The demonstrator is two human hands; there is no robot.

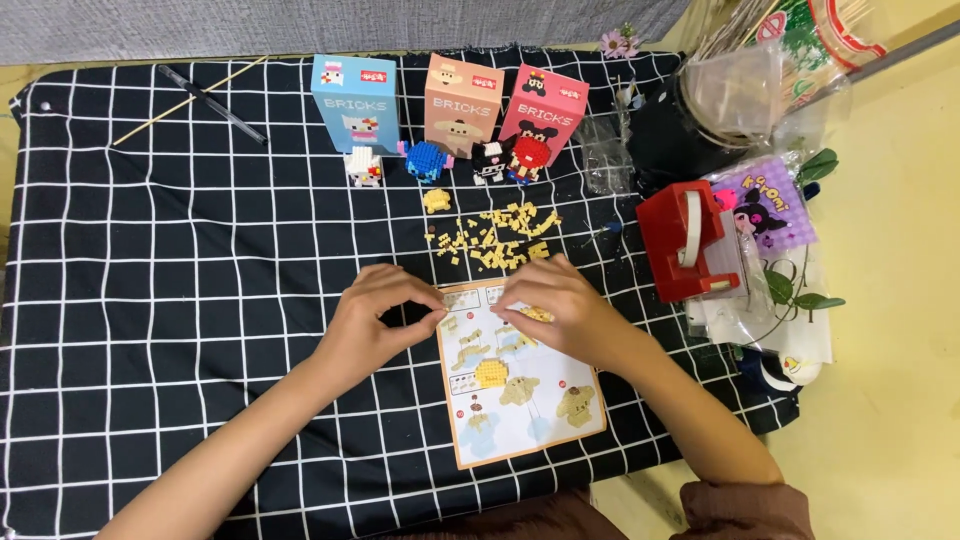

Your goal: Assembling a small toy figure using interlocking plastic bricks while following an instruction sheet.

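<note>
Surface: black cloth with a white grid (pixel 180 300), spread over a low table on a pale yellow floor; a grey fabric runs along the far edge.
Landmark: instruction sheet (pixel 520 385), orange-bordered, printed with building steps for a yellow figure, lying flat on the cloth near the person's edge.
Left hand: left hand (pixel 375 325) rests at the left edge of the instruction sheet, fingers curled and fingertips pinched together; whether a piece sits between them cannot be told.
Right hand: right hand (pixel 555 305) lies over the upper right part of the instruction sheet, fingers closed around small yellow bricks (pixel 537 314) that show at the fingertips.
Loose pieces: scattered pile of yellow bricks (pixel 495 240) on the cloth just beyond the instruction sheet, with one small yellow assembly (pixel 436 200) at its far left.
Boxes: three upright brick-set boxes well beyond the instruction sheet, blue box (pixel 355 100), peach box (pixel 463 103) and pink box (pixel 545 112), side by side.
Finished figures: white figure (pixel 364 166), blue figure (pixel 428 160), black-and-white figure (pixel 490 162) and red figure (pixel 527 155), standing in a row just in front of the boxes.
Right of sheet: red tape dispenser (pixel 690 243), clear plastic bags and leafy stems.
Far left of sheet: black pen (pixel 212 104) and thin wooden stick (pixel 185 102), crossing near the far edge.
</note>
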